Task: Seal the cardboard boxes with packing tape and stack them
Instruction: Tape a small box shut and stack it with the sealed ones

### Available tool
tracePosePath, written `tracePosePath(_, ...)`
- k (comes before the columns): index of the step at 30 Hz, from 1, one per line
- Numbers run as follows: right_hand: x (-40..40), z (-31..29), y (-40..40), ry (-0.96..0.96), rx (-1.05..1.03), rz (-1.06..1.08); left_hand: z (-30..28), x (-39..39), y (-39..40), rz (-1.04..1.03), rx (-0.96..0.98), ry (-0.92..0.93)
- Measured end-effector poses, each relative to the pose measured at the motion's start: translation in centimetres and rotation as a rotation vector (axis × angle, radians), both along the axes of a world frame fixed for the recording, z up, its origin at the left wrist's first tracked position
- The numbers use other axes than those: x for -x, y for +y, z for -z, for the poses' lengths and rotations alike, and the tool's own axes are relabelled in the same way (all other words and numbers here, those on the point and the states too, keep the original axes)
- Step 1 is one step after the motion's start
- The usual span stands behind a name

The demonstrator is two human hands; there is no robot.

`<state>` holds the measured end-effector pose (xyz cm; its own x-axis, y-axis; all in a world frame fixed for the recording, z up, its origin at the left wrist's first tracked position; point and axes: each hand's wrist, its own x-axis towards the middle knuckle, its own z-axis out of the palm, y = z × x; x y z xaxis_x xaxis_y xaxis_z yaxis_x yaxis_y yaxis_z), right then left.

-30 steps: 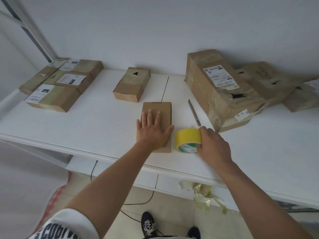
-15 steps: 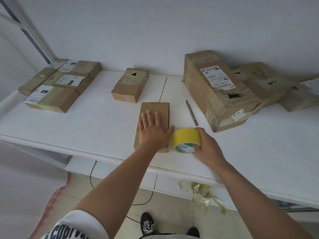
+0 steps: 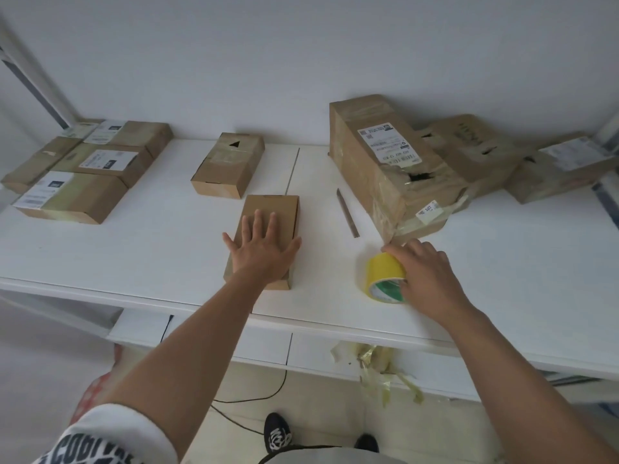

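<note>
A small plain cardboard box point(image 3: 272, 209) lies near the front edge of the white table point(image 3: 150, 249). My left hand point(image 3: 261, 251) presses flat on its lid with fingers spread. To the right, a roll of yellow packing tape point(image 3: 385, 274) stands on its edge on the table, a gap apart from the box. My right hand point(image 3: 423, 272) grips the roll from the right, fingers curled over its top.
Another small box point(image 3: 229, 165) sits behind. Several labelled boxes point(image 3: 87, 169) lie side by side at the far left. A big torn box point(image 3: 385, 169) and two more lean at the back right. A thin strip point(image 3: 347, 212) lies between. Tape scraps point(image 3: 375, 366) hang below the table edge.
My right hand has carried the tape roll to the right, away from the small box. The left hand stays pressed on the box.
</note>
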<state>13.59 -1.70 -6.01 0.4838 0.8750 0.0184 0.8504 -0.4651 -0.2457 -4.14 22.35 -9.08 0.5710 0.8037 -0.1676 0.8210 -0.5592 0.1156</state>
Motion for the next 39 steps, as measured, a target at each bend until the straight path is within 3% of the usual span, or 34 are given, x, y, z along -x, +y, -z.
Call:
tracePosePath(3,-0.2,-0.5,0.0,0.036,0.065,-0.036,-0.2,0.0,-0.2,-0.019,0.003,0.007)
tracePosePath(8,0.1,-3.2,1.2,0.273,0.176,0.056,-0.1,-0.1,-0.3,-0.033,0.016,0.008)
tracePosePath(11,1.2,-4.6,3.0,0.109,-0.006,0.098,-0.1,-0.2,-0.3,-0.039,0.017,0.007)
tracePosePath(14,2.6,-5.7,7.2,0.086,-0.166,0.054,-0.1,-0.2,-0.3,-0.037,0.021,0.006)
tracePosePath(17,2.2,-4.6,13.4,0.129,-0.021,0.014,-0.1,-0.2,-0.3,-0.04,0.027,0.002)
tracePosePath(20,0.7,-1.9,17.6,0.11,0.191,0.133,-0.1,-0.1,-0.3,-0.041,0.034,-0.012)
tracePosePath(23,-0.8,-0.2,18.7,-0.052,0.357,0.206,0.0,-0.1,-0.2,-0.037,0.043,-0.019)
tracePosePath(28,-2.4,0.9,17.7,0.063,0.412,0.158,0.1,-0.1,-0.1,-0.028,0.05,-0.03)
tracePosePath(32,-2.8,0.8,16.3,-0.017,0.28,0.08,0.0,-0.1,-0.1,-0.019,0.047,-0.035)
tracePosePath(39,-1.0,-0.8,16.3,-0.076,-0.201,-0.058,0.1,-0.1,-0.2,-0.035,0.025,-0.033)
